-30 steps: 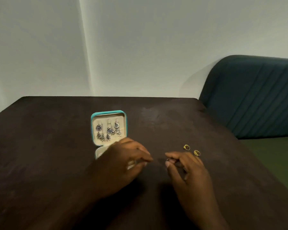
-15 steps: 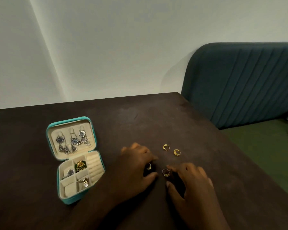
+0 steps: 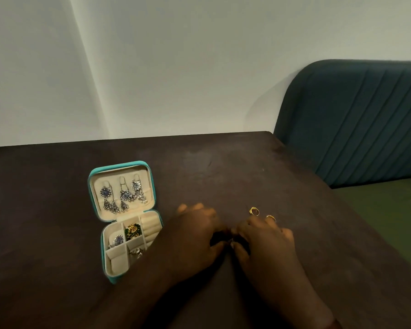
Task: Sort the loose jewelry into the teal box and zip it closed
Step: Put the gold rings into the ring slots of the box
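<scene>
The teal box lies open on the left of the dark table. Its lid holds silver-and-blue earrings. A green-and-gold piece and silver pieces sit in the base compartments. My left hand and my right hand meet fingertip to fingertip just right of the box, fingers curled, pinching a small ring that barely shows between them. Two loose gold rings lie on the table just beyond my right hand.
A dark teal padded chair back stands at the right edge of the table, with a green seat below it. A pale wall runs behind the table's far edge.
The view has swung right and back, so the box shifted in frame. My hands have drawn together; the two small rings seen at their fingertips half a second ago are now mostly hidden between them.
</scene>
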